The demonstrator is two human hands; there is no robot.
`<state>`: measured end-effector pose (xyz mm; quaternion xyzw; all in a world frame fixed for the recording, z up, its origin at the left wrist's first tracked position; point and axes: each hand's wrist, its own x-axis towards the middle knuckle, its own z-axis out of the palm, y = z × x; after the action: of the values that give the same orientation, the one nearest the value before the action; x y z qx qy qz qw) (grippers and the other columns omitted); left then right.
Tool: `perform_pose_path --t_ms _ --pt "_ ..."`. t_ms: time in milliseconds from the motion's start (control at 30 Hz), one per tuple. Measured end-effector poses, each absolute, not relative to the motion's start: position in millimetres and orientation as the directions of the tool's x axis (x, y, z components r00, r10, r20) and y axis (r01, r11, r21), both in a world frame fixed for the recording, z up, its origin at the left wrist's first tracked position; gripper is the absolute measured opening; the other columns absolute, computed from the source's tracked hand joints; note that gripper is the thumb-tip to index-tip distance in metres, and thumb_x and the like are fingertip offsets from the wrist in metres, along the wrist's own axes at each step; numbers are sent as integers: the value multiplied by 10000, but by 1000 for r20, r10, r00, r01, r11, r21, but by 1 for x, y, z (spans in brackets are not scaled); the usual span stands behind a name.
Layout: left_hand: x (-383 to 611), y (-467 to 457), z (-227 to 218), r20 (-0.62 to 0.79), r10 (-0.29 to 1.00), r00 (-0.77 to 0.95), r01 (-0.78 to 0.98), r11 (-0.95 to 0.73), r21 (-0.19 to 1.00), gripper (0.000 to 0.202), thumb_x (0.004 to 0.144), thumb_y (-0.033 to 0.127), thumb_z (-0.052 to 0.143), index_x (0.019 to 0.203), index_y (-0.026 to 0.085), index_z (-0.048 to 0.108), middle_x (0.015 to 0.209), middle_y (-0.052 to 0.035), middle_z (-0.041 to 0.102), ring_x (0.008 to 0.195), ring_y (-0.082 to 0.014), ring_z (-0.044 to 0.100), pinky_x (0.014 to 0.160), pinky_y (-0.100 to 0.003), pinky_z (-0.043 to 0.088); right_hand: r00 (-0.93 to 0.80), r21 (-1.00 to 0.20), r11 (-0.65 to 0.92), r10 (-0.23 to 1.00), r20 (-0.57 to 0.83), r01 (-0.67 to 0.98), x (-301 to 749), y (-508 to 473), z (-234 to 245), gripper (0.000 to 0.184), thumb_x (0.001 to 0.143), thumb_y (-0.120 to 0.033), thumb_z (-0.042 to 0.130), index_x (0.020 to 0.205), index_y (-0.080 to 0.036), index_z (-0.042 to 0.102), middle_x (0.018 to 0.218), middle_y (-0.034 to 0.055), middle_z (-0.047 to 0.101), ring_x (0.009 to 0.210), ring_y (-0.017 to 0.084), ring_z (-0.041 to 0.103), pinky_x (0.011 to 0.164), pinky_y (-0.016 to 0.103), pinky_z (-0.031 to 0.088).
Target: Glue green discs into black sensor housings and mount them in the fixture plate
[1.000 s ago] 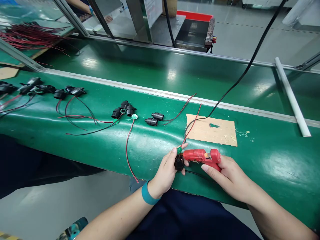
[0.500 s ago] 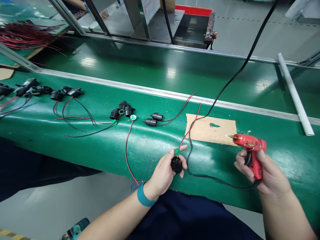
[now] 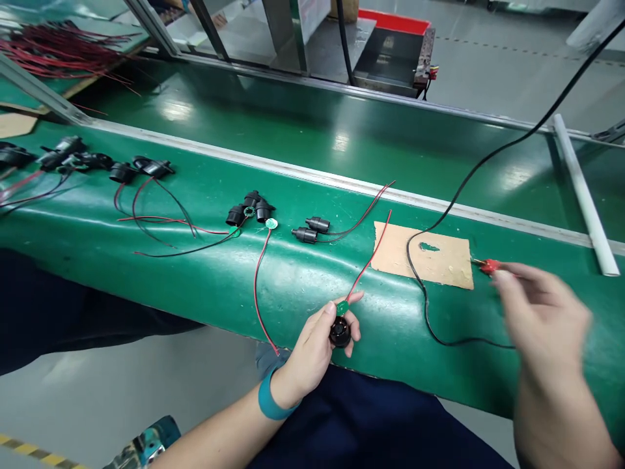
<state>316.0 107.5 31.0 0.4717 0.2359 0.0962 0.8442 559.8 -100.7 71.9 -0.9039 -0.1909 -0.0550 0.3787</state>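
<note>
My left hand [image 3: 319, 335], with a teal band at the wrist, is closed around a round black housing [image 3: 340, 332] above the front edge of the bench. A small green circuit board [image 3: 342, 307] sits at the housing's upper side by my fingertips, and a red wire [image 3: 367, 270] runs up from it. At the right, my right hand [image 3: 544, 312] is closed over a red hot glue gun [image 3: 489, 266], low over the bench. Only the gun's front end and nozzle show, pointing left at the cardboard; the hand hides the rest.
A glue-marked cardboard piece [image 3: 398, 254] lies under the gun's black cable [image 3: 469, 179]. Several black housings [image 3: 251, 207] with wires and boards are spread leftward. Two small black connectors [image 3: 311, 229] lie mid-bench. A white tube [image 3: 586, 195] leans at the right; red wires [image 3: 63, 49] are heaped far left.
My right hand has turned over the glue gun and shifted right, so its body and handle are now hidden. The cable has swung right. My left hand keeps the housing, now tilted slightly.
</note>
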Motion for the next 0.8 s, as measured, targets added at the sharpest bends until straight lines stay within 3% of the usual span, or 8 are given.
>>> perform_pose_path --t_ms 67,133,233,367,467,533,633,800 --pt "314 107 30 -298 388 872 52 532 845 544 1052 507 311 1359 145 575 792 -47 608 603 -148 538 610 -307 434 742 -857 -445 660 -119 258 523 -59 73 430 900 -485 651 1199 -176 673 856 96 727 743 223 687 693 369 556" --pt "310 106 30 -283 393 875 37 528 848 534 1057 492 302 1357 150 581 795 -47 603 620 -151 539 603 -303 443 397 -928 -364 865 -306 79 492 -21 72 464 916 -474 633 1266 -169 633 861 74 730 697 185 669 662 326 551" --pt "303 108 31 -263 401 877 14 528 849 530 1058 486 302 1346 147 589 780 -47 595 628 -156 537 576 -293 448 120 -953 -302 945 -304 -34 467 12 66 356 965 -452 565 1147 -161 659 849 49 726 715 161 645 673 293 526" --pt "292 114 33 -304 417 856 25 555 832 535 1053 498 311 1357 149 579 772 -46 599 585 -143 527 557 -284 431 143 -918 -331 941 -306 218 483 15 65 375 958 -481 571 763 -175 667 710 6 653 654 141 574 623 264 460" --pt "287 121 34 -338 428 838 28 587 809 540 1045 513 327 1344 150 591 762 -46 595 568 -138 514 544 -279 418 438 -830 -344 889 -136 440 521 12 75 309 937 -435 596 781 -187 698 703 7 658 643 155 592 599 266 452" --pt "284 127 33 -350 425 834 35 593 804 545 1040 525 336 1344 154 594 760 -46 593 569 -136 507 550 -279 414 701 -721 -387 688 189 574 545 15 82 215 912 -357 631 807 -188 714 684 12 660 633 167 604 603 278 451" --pt "283 136 28 -365 419 832 63 581 811 544 1040 526 340 1355 160 592 774 -49 597 586 -136 507 572 -284 412 717 -577 -430 482 504 694 560 30 90 139 914 -292 640 850 -194 714 677 17 655 634 183 613 631 303 462" --pt "285 145 22 -371 431 823 86 550 830 542 1049 510 328 1356 144 586 793 -55 598 619 -142 507 600 -295 417 189 -537 34 916 354 843 538 69 88 145 975 -276 579 957 -200 701 1017 87 739 973 244 682 884 401 529"
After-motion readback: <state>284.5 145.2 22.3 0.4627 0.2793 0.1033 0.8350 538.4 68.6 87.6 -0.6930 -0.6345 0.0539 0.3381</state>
